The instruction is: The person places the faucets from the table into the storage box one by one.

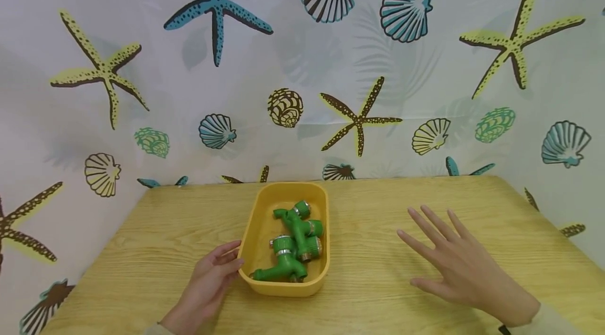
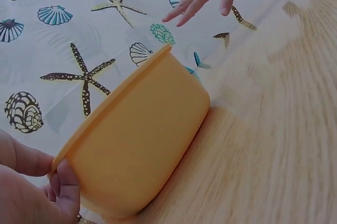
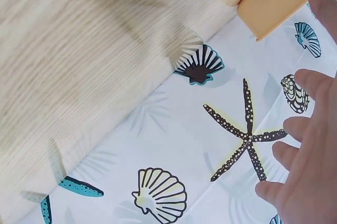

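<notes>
A yellow plastic tub (image 1: 283, 289) stands on the wooden table, with green taps (image 1: 283, 264) heaped inside it. They overlap, so part of each is hidden. My left hand (image 1: 208, 282) holds the tub's near left side; in the left wrist view the thumb and fingers of that hand (image 2: 37, 182) pinch the tub's rim. To the right, clear of the tub, my right hand (image 1: 463, 272) hovers over the table, fingers spread and holding nothing. The right wrist view shows this hand (image 3: 310, 161) with the tub (image 3: 287, 3) beyond it.
The light wooden tabletop (image 1: 378, 251) extends on both sides of the tub. A white cloth (image 1: 264, 62) printed with starfish and shells hangs behind the table and along its left and right sides.
</notes>
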Motion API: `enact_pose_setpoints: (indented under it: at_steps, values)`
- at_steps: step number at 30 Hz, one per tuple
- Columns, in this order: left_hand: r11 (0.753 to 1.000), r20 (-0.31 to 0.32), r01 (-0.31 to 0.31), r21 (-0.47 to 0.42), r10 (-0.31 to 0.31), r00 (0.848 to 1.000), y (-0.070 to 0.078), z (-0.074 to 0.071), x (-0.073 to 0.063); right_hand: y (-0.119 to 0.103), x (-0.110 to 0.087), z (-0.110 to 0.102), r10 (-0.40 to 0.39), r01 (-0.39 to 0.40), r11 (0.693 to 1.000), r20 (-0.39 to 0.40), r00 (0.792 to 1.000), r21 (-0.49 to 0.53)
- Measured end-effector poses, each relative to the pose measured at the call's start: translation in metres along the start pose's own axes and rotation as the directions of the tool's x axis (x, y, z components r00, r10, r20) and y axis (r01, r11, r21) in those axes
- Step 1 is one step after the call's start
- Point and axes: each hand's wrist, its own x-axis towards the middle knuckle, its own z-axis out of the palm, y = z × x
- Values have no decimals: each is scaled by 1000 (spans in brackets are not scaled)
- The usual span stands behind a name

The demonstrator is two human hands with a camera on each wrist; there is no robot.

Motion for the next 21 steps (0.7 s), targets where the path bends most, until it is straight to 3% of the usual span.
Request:
enact_pose_setpoints:
  at_steps: [5,13,21]
  values:
    - [1000,14,7,-12,-7,1000,3,-9,1,0,-3,0,3,-3,1000,-7,1000,-8]
    - [999,-13,37,-35,-38,999,6,-29,4,2,-6,2,-3,3,1000,-4,1000,-1]
    - [994,57,82,-76,-78,995,18,-70,17,3,-9,3,4,-4,1000,3,1000,-3]
